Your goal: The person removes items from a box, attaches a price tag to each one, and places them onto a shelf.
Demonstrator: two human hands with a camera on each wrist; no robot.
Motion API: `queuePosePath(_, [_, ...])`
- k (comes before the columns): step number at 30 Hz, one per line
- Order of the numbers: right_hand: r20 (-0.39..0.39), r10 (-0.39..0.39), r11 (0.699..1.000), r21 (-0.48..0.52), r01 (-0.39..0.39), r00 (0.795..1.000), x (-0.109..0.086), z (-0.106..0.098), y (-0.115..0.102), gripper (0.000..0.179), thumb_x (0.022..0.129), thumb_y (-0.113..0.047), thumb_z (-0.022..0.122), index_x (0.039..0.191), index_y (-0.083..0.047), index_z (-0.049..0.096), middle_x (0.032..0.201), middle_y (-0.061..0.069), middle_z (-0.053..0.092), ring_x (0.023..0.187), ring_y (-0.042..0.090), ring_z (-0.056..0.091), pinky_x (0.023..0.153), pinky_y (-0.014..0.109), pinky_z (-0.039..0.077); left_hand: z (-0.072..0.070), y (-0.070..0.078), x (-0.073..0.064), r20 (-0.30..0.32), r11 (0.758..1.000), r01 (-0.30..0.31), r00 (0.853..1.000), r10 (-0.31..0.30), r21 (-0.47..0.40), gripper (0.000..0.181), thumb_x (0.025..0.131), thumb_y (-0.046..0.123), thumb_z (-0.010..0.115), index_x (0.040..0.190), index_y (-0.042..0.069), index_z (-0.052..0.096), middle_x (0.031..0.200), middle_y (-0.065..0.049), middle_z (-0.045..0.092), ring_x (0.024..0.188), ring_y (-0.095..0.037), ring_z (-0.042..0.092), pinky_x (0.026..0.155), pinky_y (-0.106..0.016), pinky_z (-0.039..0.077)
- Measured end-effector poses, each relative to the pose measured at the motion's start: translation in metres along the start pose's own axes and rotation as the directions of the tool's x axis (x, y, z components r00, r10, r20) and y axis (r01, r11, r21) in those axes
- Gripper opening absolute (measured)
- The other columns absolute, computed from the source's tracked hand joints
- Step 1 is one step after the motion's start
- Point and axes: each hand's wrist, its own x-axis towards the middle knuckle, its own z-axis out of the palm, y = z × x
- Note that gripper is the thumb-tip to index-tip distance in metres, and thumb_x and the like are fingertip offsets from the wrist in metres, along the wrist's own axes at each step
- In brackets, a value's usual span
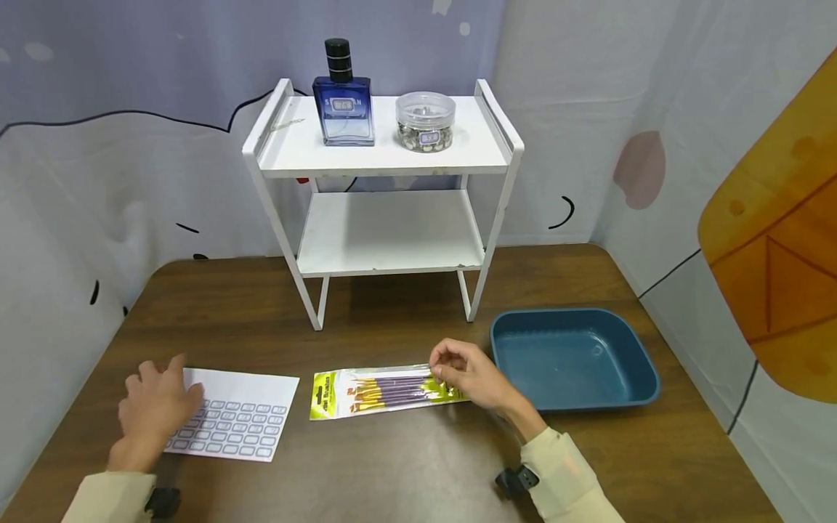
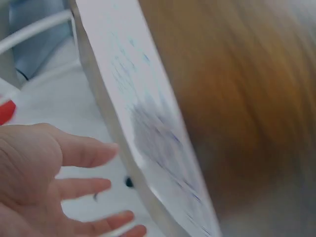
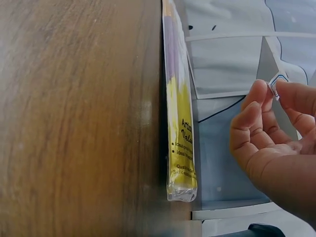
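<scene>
In the head view, my left hand (image 1: 155, 408) hovers over the left part of a white sheet of blue-framed label stickers (image 1: 251, 391), its fingers spread and nothing held. The left wrist view shows this hand (image 2: 44, 177) with thumb and fingers apart beside the blurred sheet. My right hand (image 1: 474, 374) is above the right end of a clear pack of paint brushes (image 1: 399, 388) with a yellow header. Between thumb and fingertip it pinches a small blue-edged sticker (image 3: 277, 85), visible in the right wrist view. The pack lies flat on the table.
A blue-green plastic tray (image 1: 569, 363) sits to the right of the brush pack. Behind stands a white two-tier shelf (image 1: 392, 232). On its top are a labelled blue perfume bottle (image 1: 344, 109) and a labelled clear round jar (image 1: 425, 122).
</scene>
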Motion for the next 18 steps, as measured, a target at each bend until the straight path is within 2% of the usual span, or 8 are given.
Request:
queuePosePath(2, [0.006, 0.002, 1.000, 0.005, -0.002, 1.000, 0.001, 0.001, 0.002, 0.009, 0.098, 0.000, 0.057, 0.101, 0.008, 0.060, 0.086, 0.018, 0.058, 0.069, 0.021, 0.057, 0.060, 0.028, 0.050, 0.003, 0.013, -0.004, -0.078, 0.993, -0.117, 0.990, 0.115, -0.010, 0.057, 0.089, 0.015, 0.063, 0.137, -0.009, 0.044, 0.129, -0.047, 0.035, 0.112, -0.067, 0.037, 0.075, -0.073, 0.040])
queuePosePath(3, [0.009, 0.000, 1.000, 0.007, 0.000, 1.000, 0.002, 0.001, 0.003, 0.011, 0.098, 0.000, 0.057, 0.101, 0.009, 0.060, 0.085, 0.020, 0.058, 0.068, 0.021, 0.056, 0.059, 0.029, 0.050, 0.005, 0.021, -0.006, -0.119, 0.983, -0.186, 0.976, 0.183, -0.013, 0.054, 0.089, 0.013, 0.065, 0.136, -0.007, 0.048, 0.131, -0.046, 0.038, 0.113, -0.066, 0.039, 0.075, -0.074, 0.041])
queuePosePath(7, [0.009, -0.002, 1.000, 0.000, 0.002, 1.000, 0.004, 0.004, 0.006, 0.013, 0.096, 0.000, 0.058, 0.103, 0.010, 0.062, 0.086, 0.028, 0.059, 0.066, 0.018, 0.056, 0.057, 0.026, 0.048, 0.011, 0.057, -0.016, -0.162, 0.904, -0.426, 0.895, 0.416, -0.031, 0.043, 0.089, 0.009, 0.068, 0.130, -0.001, 0.061, 0.142, -0.037, 0.043, 0.125, -0.061, 0.042, 0.087, -0.076, 0.041])
queuePosePath(8, [0.006, 0.002, 1.000, -0.002, -0.002, 1.000, 0.005, 0.006, 0.006, 0.013, 0.096, 0.000, 0.058, 0.103, 0.010, 0.063, 0.086, 0.029, 0.060, 0.066, 0.017, 0.056, 0.057, 0.025, 0.047, 0.013, 0.066, -0.019, -0.163, 0.877, -0.479, 0.869, 0.468, -0.037, 0.041, 0.089, 0.009, 0.069, 0.128, 0.000, 0.063, 0.143, -0.036, 0.044, 0.128, -0.059, 0.042, 0.091, -0.076, 0.040])
queuePosePath(9, [0.004, 0.008, 1.000, -0.002, -0.008, 1.000, 0.005, 0.007, 0.007, 0.013, 0.096, 0.001, 0.058, 0.103, 0.010, 0.064, 0.086, 0.030, 0.060, 0.066, 0.016, 0.055, 0.057, 0.023, 0.046, 0.016, 0.075, -0.024, -0.156, 0.850, -0.526, 0.844, 0.514, -0.044, 0.039, 0.089, 0.010, 0.069, 0.127, 0.000, 0.065, 0.144, -0.034, 0.045, 0.130, -0.058, 0.042, 0.094, -0.076, 0.040])
queuePosePath(13, [-0.001, 0.040, 0.999, -0.005, -0.040, 0.999, 0.007, 0.011, 0.009, 0.016, 0.095, 0.002, 0.057, 0.105, 0.010, 0.067, 0.084, 0.030, 0.061, 0.065, 0.014, 0.053, 0.055, 0.019, 0.041, 0.030, 0.108, -0.044, -0.046, 0.759, -0.641, 0.767, 0.640, -0.117, 0.040, 0.096, 0.019, 0.065, 0.132, 0.003, 0.063, 0.152, -0.026, 0.043, 0.140, -0.052, 0.036, 0.105, -0.074, 0.032])
queuePosePath(15, [0.000, 0.058, 0.998, -0.007, -0.058, 0.998, 0.008, 0.013, 0.010, 0.017, 0.096, 0.002, 0.058, 0.107, 0.010, 0.067, 0.084, 0.030, 0.062, 0.064, 0.014, 0.051, 0.053, 0.018, 0.039, 0.038, 0.121, -0.054, 0.027, 0.726, -0.669, 0.733, 0.680, -0.160, 0.044, 0.099, 0.025, 0.061, 0.137, 0.003, 0.059, 0.156, -0.023, 0.039, 0.144, -0.049, 0.033, 0.109, -0.073, 0.027])
queuePosePath(18, [0.005, 0.074, 0.997, -0.009, -0.074, 0.997, 0.009, 0.016, 0.012, 0.019, 0.095, 0.002, 0.058, 0.109, 0.011, 0.067, 0.085, 0.029, 0.064, 0.063, 0.014, 0.051, 0.052, 0.017, 0.039, 0.046, 0.133, -0.064, 0.119, 0.694, -0.687, 0.687, 0.717, -0.215, 0.050, 0.102, 0.032, 0.054, 0.143, 0.003, 0.053, 0.159, -0.020, 0.035, 0.148, -0.045, 0.029, 0.112, -0.072, 0.022])
